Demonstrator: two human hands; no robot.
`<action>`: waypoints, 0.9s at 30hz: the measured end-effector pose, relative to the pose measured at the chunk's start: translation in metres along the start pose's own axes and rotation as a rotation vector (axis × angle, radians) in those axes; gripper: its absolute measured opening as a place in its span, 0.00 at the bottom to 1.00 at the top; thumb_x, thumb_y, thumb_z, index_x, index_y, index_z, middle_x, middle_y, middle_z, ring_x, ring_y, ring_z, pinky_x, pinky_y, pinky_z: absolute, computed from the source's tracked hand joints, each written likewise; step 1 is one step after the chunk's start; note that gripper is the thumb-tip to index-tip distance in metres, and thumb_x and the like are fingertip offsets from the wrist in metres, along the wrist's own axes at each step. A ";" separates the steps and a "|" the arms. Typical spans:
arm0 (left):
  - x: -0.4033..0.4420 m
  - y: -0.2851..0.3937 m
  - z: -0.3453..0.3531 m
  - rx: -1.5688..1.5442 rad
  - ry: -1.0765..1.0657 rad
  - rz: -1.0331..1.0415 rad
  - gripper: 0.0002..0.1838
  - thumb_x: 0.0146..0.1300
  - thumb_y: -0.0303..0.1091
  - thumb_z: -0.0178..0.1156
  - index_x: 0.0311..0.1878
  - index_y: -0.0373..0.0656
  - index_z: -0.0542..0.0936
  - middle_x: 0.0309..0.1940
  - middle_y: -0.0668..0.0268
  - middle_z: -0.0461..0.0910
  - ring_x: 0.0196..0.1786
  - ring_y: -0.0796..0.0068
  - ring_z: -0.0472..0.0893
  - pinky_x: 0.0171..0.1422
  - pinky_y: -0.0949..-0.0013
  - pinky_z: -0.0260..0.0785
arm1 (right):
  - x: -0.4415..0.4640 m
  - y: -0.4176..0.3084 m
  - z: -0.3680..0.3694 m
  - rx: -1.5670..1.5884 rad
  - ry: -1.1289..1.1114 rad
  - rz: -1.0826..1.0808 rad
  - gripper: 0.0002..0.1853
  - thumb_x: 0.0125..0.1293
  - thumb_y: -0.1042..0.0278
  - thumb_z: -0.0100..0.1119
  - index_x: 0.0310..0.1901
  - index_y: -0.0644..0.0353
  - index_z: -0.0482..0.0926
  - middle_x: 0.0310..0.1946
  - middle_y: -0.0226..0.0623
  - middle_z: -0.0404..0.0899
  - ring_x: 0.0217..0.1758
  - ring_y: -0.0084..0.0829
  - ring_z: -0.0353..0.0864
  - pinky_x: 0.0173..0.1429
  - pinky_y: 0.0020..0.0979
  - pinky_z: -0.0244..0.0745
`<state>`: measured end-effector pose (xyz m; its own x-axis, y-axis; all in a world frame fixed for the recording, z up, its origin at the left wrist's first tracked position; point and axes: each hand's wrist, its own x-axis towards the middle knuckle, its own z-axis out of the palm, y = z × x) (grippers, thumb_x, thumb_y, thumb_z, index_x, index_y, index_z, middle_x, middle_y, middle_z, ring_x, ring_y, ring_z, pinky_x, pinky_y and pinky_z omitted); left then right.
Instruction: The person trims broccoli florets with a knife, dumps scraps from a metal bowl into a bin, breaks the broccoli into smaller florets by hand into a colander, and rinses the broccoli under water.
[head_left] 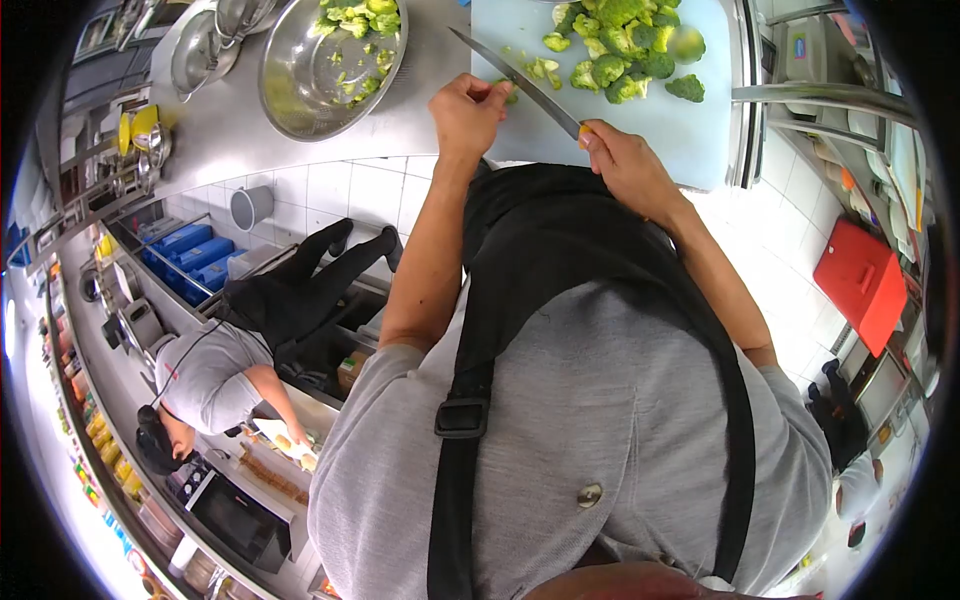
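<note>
My right hand (pixel 628 168) is closed round the handle of a long kitchen knife (pixel 535 98), whose blade points up and to the left over the light-blue cutting board (pixel 680 140). At the board's left edge my left hand (pixel 468 118) pinches a small green broccoli piece (pixel 509 93), partly hidden by the fingers, close beside the blade. A heap of broccoli florets (pixel 625 50) lies on the board beyond the knife, with small crumbs (pixel 543 69) nearer the blade. To the left, a steel bowl (pixel 290 110) holds several florets and loose bits.
More steel bowls (pixel 200 60) stand on the metal counter (pixel 225 140) at the far left. A metal rail (pixel 800 92) runs right of the board. A red bin-like object (pixel 862 275) stands at the right. Behind me, a person (pixel 215 375) works at another counter.
</note>
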<state>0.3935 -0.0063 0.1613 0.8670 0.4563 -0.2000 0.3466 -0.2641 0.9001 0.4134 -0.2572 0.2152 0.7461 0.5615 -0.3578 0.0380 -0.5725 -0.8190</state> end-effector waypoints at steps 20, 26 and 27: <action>0.186 -0.072 -0.166 0.269 0.406 -0.011 0.21 0.61 0.49 0.74 0.43 0.37 0.92 0.35 0.62 0.89 0.38 0.66 0.88 0.47 0.68 0.78 | 0.017 0.006 0.023 0.111 0.025 0.096 0.17 0.86 0.58 0.46 0.51 0.63 0.79 0.25 0.41 0.80 0.30 0.39 0.82 0.40 0.40 0.76; 0.231 -0.092 -0.163 0.283 0.355 -0.067 0.22 0.54 0.48 0.79 0.39 0.35 0.92 0.33 0.59 0.91 0.36 0.74 0.86 0.42 0.67 0.77 | 0.016 0.006 0.024 0.062 0.051 0.071 0.17 0.86 0.58 0.46 0.51 0.63 0.79 0.26 0.42 0.80 0.30 0.39 0.82 0.41 0.41 0.76; 0.200 -0.052 -0.166 0.197 0.323 -0.099 0.21 0.57 0.44 0.78 0.41 0.33 0.90 0.31 0.62 0.89 0.33 0.75 0.85 0.40 0.66 0.77 | 0.015 0.007 0.023 0.067 0.050 0.075 0.17 0.86 0.58 0.46 0.52 0.64 0.79 0.26 0.42 0.80 0.30 0.39 0.82 0.41 0.41 0.76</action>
<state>0.4893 0.2399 0.1393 0.6795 0.7235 -0.1215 0.5119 -0.3489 0.7850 0.4092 -0.2393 0.1938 0.7778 0.4870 -0.3973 -0.0622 -0.5694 -0.8197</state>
